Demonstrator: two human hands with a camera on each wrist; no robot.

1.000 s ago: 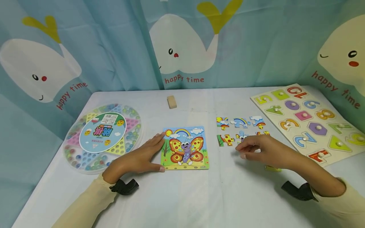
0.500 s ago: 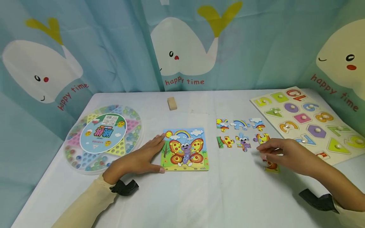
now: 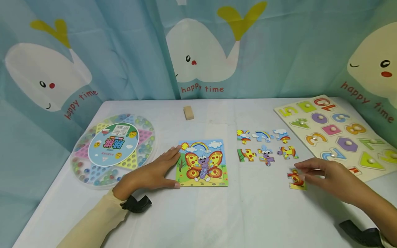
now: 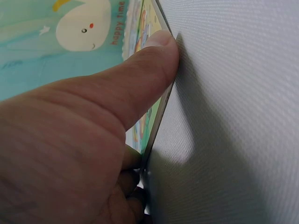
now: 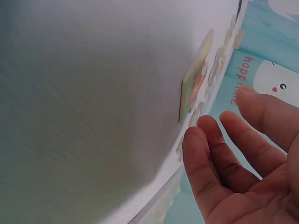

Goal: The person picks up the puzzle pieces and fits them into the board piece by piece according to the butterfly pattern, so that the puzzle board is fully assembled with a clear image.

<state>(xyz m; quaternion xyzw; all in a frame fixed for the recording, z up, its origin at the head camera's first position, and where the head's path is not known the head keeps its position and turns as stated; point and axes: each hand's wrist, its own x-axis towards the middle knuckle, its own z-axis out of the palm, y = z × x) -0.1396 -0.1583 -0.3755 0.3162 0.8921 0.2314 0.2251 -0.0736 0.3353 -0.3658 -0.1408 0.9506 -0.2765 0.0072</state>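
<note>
**Left grip [image 3: 152, 173] steadies at butterfly board [image 3: 203, 165]; right grip [image 3: 328, 177] at loose puzzle piece [image 3: 296, 181]**

A blue curtain [image 3: 133, 62] with white whales and the words "happy time" hangs beyond both grips. Below it, the white-covered table [image 3: 198, 213] spreads beneath and between them.

The pale number board [image 3: 352, 159], with its knobbed numerals and shapes, lies just beyond the right grip, which covers part of its near edge in the head view. The round marble board [image 3: 128, 162] sits to the left of the left grip, a blue label [image 3: 103, 151] on top.

The left grip is released, its fingers fairly straight along the left side of the butterfly board and its thumb touching the near left corner. The right grip is released too, thumb and fingertips spread apart in the right wrist view; whether they touch the loose puzzle piece cannot be told.

The butterfly board lies flat, immediately right of the left grip. Six other pieces [image 3: 265, 156], in two rows of three, lie between the grips, farther from the person than the right one. The loose puzzle piece, with a red swirl, is at the right grip's fingertips, on their left. A small wooden block [image 3: 188, 112] lies well beyond the left grip.
</note>
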